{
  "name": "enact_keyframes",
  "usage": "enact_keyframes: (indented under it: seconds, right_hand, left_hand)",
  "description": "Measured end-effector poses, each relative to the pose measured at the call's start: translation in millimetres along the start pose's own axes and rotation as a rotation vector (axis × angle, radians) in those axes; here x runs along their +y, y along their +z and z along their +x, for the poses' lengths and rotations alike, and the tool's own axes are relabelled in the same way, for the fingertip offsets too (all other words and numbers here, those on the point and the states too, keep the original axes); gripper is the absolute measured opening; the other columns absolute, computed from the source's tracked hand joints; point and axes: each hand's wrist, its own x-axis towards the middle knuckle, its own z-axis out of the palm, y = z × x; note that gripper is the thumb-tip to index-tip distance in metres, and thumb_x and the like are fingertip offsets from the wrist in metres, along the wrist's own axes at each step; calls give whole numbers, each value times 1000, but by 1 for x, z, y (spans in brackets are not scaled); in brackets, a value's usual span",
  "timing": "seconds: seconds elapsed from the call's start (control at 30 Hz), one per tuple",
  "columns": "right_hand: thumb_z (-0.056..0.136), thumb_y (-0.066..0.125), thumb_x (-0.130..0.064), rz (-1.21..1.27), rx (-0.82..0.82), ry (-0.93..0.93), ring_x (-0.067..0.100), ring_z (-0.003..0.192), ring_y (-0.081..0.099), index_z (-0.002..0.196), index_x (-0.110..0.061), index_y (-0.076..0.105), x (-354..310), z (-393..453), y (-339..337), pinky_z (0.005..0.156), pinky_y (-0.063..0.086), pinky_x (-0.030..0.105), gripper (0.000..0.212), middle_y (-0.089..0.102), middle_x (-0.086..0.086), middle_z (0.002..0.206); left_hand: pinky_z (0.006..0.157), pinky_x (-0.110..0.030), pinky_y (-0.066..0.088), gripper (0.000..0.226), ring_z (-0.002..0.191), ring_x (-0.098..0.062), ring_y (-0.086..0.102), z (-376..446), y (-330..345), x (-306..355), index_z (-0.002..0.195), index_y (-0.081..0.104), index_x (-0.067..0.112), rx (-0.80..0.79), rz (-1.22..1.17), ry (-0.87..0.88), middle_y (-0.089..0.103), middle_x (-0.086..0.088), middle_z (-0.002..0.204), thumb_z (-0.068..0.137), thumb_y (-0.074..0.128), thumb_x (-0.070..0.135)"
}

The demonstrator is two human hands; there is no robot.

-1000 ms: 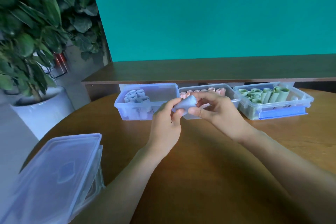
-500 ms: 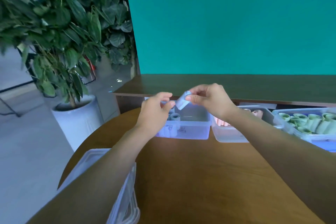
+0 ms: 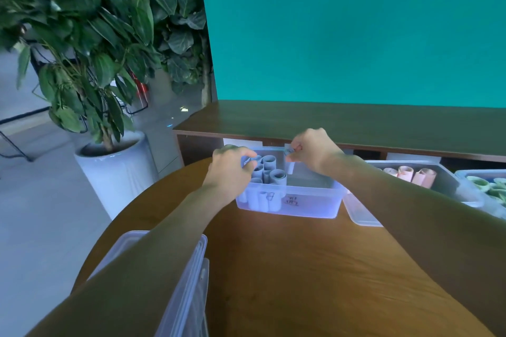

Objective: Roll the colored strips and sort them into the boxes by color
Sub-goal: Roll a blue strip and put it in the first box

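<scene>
A clear box (image 3: 312, 201) on the round table holds several upright blue rolls (image 3: 278, 176) in its left half. My right hand (image 3: 315, 154) hovers over the box's back edge. It pinches a rolled blue strip (image 3: 289, 167) whose lower end hangs down into the box. My left hand (image 3: 230, 172) lies over the box's left end, fingers curled at the standing rolls; whether they grip anything is hidden. To the right stand a clear box with pink rolls (image 3: 410, 174) and, at the frame edge, one with green rolls (image 3: 490, 186).
Stacked clear lids (image 3: 189, 282) lie on the table's near left edge, under my left forearm. A wooden ledge (image 3: 328, 120) runs behind the boxes below a teal wall. A potted plant in a white pot (image 3: 115, 172) stands on the floor at left.
Both hands have moved forward and down over the blue box. The right hand still pinches the rolled blue strip, and the left hand has let go of it and dropped to the standing rolls.
</scene>
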Motion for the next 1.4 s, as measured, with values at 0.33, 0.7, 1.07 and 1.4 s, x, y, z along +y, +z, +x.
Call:
enact_keyframes:
  seconds: [0.33, 0.7, 1.07, 1.4]
  right_hand:
    - [85, 75, -20, -43, -65, 35, 29, 82, 67, 87, 0, 77, -10, 1, 14, 86, 58, 40, 21, 75, 19, 88]
    - [89, 78, -16, 201, -77, 134, 25, 85, 76, 95, -2, 77, -2, -6, 9, 86, 60, 30, 15, 78, 12, 85]
    - [94, 67, -14, 166, 44, 21, 13, 69, 69, 91, -8, 78, -27, -59, -28, 90, 58, 36, 13, 75, 6, 76]
    - [97, 64, -36, 238, -116, -183, 6, 56, 63, 70, -19, 70, -121, -194, 10, 61, 44, 22, 33, 68, -3, 59]
  left_hand:
    - [89, -25, 42, 22, 113, -17, 56, -2, 7, -4, 115, 73, 21, 28, -60, 0, 65, -1, 122, 98, 60, 23]
    - [92, -27, 44, 23, 113, -20, 57, -8, -1, -2, 116, 74, 16, 8, -43, 34, 66, -3, 121, 98, 59, 22]
    - [95, -31, 42, 19, 117, -18, 53, -50, -43, -9, 111, 72, 25, 26, 9, 77, 64, 4, 117, 98, 57, 23]
    - [82, -4, 35, 23, 97, -1, 54, -184, -147, -31, 120, 70, 25, -44, 106, 32, 68, 9, 115, 98, 61, 27]
